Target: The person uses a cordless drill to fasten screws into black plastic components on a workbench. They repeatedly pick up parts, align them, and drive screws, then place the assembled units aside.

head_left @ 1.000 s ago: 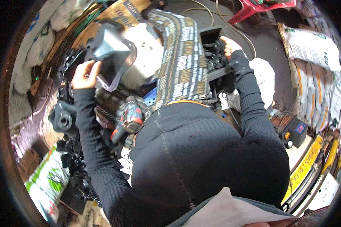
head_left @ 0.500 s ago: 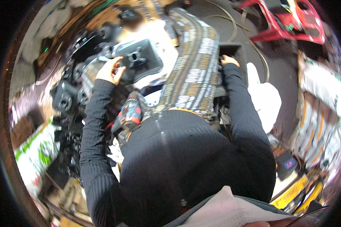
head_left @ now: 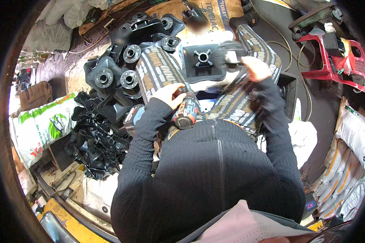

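Note:
In front of me lies a square black plastic piece [head_left: 192, 72] with a grey four-armed fitting [head_left: 203, 58] at its middle, on a white surface between my legs. My right hand [head_left: 256, 69] is partly smeared by motion. At its fingertips is a blurred dark part [head_left: 232, 52] with a bright spot, over the right side of the square piece; its exact kind cannot be made out. My left hand [head_left: 169, 95] is at my left thigh, thumb and fingers apart and curved. Just below its fingertips a red and grey power drill [head_left: 185, 115] lies in my lap.
Several black plastic pieces with round flanges [head_left: 104, 78] are heaped at left, above a pile of thin black parts [head_left: 99, 141]. A second power tool [head_left: 132, 118] is beside my left forearm. A black crate [head_left: 288, 91] stands at right, a red plastic stool [head_left: 318, 60] beyond.
My right hand has come from the crate on the right toward the square piece, with a dark part at its fingers. My left hand has moved to beside the drill. The view has shifted.

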{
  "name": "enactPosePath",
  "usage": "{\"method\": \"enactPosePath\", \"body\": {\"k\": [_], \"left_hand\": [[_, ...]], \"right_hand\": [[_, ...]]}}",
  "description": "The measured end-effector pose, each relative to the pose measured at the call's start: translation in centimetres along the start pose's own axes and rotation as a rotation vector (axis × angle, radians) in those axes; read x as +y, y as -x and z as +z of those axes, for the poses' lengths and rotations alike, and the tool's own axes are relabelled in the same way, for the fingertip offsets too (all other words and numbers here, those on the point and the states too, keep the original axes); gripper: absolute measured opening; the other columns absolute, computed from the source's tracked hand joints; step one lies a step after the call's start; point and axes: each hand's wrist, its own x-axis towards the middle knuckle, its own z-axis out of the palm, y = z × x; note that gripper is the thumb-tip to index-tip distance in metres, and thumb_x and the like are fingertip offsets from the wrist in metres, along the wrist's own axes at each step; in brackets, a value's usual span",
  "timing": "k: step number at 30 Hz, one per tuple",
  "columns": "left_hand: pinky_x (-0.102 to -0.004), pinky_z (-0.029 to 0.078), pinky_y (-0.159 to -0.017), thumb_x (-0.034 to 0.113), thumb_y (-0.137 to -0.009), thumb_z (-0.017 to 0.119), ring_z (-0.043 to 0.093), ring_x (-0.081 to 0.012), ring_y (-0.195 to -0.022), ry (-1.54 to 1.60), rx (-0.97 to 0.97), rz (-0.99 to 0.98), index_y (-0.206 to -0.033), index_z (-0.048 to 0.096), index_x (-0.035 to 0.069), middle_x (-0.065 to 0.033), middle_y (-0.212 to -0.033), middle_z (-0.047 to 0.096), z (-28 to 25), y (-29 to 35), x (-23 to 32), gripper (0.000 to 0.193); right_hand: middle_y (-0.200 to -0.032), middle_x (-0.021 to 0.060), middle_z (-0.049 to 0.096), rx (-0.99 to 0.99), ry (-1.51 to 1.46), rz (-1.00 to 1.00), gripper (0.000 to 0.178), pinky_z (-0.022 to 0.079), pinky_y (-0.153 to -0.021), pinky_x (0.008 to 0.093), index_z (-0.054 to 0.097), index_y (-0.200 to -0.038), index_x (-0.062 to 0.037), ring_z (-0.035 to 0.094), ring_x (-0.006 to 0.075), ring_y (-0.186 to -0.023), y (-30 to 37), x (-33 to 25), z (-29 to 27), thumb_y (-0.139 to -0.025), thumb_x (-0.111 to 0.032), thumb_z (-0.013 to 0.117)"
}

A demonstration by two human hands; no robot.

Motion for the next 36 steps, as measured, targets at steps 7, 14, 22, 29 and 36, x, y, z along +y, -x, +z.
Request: {"method": "enactPosePath", "body": {"k": [7, 14, 22, 29, 36], "left_hand": [[-0.0272, 0.048, -0.063, 0.021, -0.077, 0.063, 0.059, -0.0157, -0.066, 0.01, 0.097, 0.029, -0.106, 0.058, 0.008, -0.0091, -0.082, 0.062, 0.4, 1.7, -1.4, 0.033], [-0.0322, 0.048, -0.071, 0.027, -0.079, 0.058, 0.062, -0.0238, -0.074, -0.075, 0.104, 0.129, -0.12, 0.048, 0.006, -0.0148, -0.09, 0.063, -2.1, -6.9, -2.2, 0.047], [-0.0221, 0.042, -0.046, 0.033, -0.083, 0.056, 0.048, -0.0088, -0.049, 0.319, -0.081, -0.099, -0.107, 0.059, 0.008, -0.0014, -0.075, 0.059, 4.5, -17.6, -5.3, 0.034], [-0.0245, 0.046, -0.049, 0.025, -0.082, 0.06, 0.057, -0.01, -0.059, 0.47, -0.064, -0.155, -0.1, 0.062, 0.006, -0.0051, -0.081, 0.064, 4.8, -17.6, -6.4, 0.027], [-0.0186, 0.032, -0.045, 0.022, -0.083, 0.059, 0.045, -0.0032, -0.058, 0.439, -0.004, 0.075, -0.107, 0.061, 0.011, 0.0042, -0.083, 0.061, 4.8, -18.2, -6.4, 0.026]], "right_hand": [[-0.071, 0.0027, 0.054, -0.44, -0.612, 0.904, 0.022, 0.035, -0.061, 0.0263, 0.062, -0.094, -0.0102, 0.047, 0.0124, -0.064, -2.5, -1.2, 12.4, -0.079, -0.026, 0.06], [-0.044, -0.0036, 0.036, -0.134, -0.86, 0.988, 0.032, 0.02, -0.034, 0.026, 0.059, -0.064, -0.0095, 0.03, 0.0078, -0.034, -3.0, -2.6, 12.3, -0.077, -0.038, 0.065], [-0.044, -0.0038, 0.037, -0.199, -0.743, 0.956, 0.039, 0.023, -0.036, 0.0261, 0.049, -0.053, -0.0098, 0.031, 0.008, -0.037, -2.6, -2.4, 11.4, -0.076, -0.036, 0.066], [-0.066, 0.0048, 0.063, -0.314, -0.633, 0.971, 0.042, 0.043, -0.068, 0.028, 0.068, -0.075, -0.0043, 0.056, 0.0145, -0.066, -1.1, -2.3, 12.7, -0.073, -0.046, 0.064], [-0.071, 0.0012, 0.065, -0.334, -0.767, 1.07, 0.039, 0.043, -0.072, 0.0245, 0.069, -0.077, -0.0065, 0.057, 0.0114, -0.071, -1.4, -2.5, 12.3, -0.069, -0.044, 0.069]]}}
